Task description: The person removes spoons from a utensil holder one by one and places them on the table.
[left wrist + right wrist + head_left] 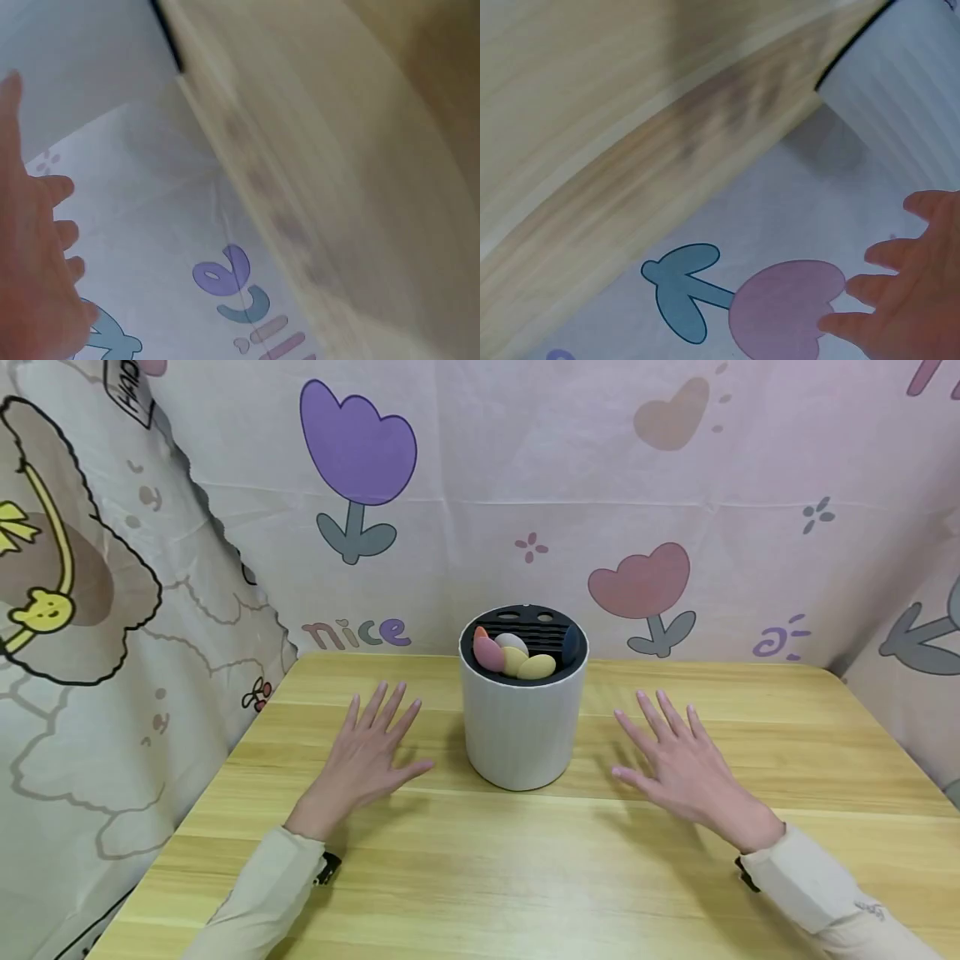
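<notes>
Head view: left hand [365, 758] and right hand [685, 772] spread; the tub [521, 735] near the bench's [480, 877] far edge looks stiff, perhaps slippery; hold its sides.

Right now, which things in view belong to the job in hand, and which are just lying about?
Likely part of the job:
white container, standing between the left hand and right hand
its black slotted top
egg-shaped pieces set in that top

Just surroundings:
wooden table
printed cloth behind
</notes>
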Available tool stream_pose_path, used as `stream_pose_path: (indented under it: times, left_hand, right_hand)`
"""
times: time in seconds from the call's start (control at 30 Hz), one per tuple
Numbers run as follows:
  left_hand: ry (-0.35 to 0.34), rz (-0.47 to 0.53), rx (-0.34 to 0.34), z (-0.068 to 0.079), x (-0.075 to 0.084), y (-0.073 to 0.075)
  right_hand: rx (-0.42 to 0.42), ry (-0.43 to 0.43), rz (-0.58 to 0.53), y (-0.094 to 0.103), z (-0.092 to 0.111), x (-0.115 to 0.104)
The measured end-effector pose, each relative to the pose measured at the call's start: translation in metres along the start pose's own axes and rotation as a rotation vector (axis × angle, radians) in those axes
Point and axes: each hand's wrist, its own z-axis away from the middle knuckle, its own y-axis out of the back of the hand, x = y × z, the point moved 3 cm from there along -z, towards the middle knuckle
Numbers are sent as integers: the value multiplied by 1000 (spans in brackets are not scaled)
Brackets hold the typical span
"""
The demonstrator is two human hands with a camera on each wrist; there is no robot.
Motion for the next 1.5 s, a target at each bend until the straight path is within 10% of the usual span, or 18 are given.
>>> stream_pose_path:
  times: [0.4,0.73,1.2,1.5]
  left_hand:
    - [102,370,18,-1,17,23]
    - [191,670,-10,-12,23,14]
    - [266,1089,160,-81,50,31]
    - [267,1135,134,-90,60,24]
  right_hand:
    - [29,-137,-414,31,-1,-4]
    - [168,-127,-632,43,0,-6]
    - [193,-143,-901,85,-61,-13]
    - [130,-159,-1037,89,-90,-14]
